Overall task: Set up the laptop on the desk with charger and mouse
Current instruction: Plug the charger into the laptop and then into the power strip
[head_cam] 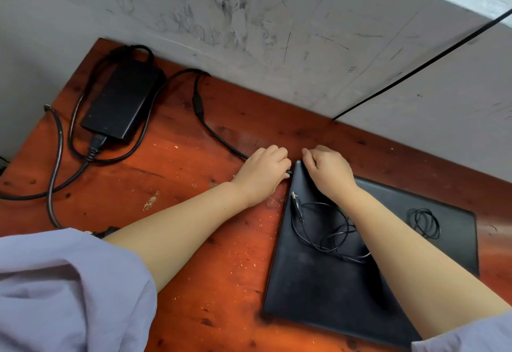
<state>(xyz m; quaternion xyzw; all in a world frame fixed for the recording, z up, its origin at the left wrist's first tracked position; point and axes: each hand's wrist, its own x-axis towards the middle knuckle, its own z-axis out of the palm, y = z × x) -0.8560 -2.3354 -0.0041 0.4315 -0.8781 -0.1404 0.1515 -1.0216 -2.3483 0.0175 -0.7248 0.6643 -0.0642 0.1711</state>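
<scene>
A closed black laptop (327,282) lies on the reddish wooden desk (194,240), right of centre. My left hand (263,171) is shut on the charger plug, held at the laptop's far left corner. My right hand (327,168) presses down on that same corner of the lid. The black charger brick (122,102) sits at the desk's far left, and its cable (216,132) runs across to my left hand. A thin black USB cable (318,227) lies coiled on the lid, partly under my right forearm. No mouse body is visible.
A scuffed grey wall (277,32) borders the desk's far edge. A thick mains cable (55,163) loops over the left side of the desk. Another black wire (415,71) slants along the wall at right. Light purple sleeves fill the bottom corners.
</scene>
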